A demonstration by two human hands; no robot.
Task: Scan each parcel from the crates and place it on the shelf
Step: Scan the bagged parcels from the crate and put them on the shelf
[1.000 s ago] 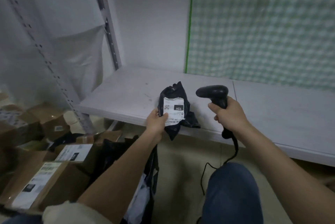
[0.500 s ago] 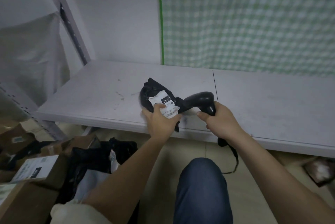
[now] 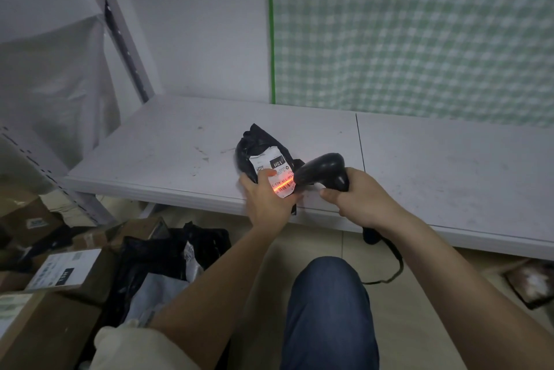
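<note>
While the left hand (image 3: 265, 202) grips a black plastic parcel (image 3: 260, 150) at the white shelf (image 3: 156, 166) edge, its thumb presses the white label (image 3: 274, 169). Right hand (image 3: 358, 202) fingers wrap a black handheld scanner (image 3: 322, 170); an orange line crosses the barcode.

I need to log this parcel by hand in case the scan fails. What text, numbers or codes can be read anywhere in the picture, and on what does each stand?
"15H": black patch on the white label of the black parcel.
Barcode and print under the scanner's red line: a few characters show, not reliably readable.
Small square code on that label: too small.
Labels on the cardboard boxes at lower left: blurred, unreadable.
</note>
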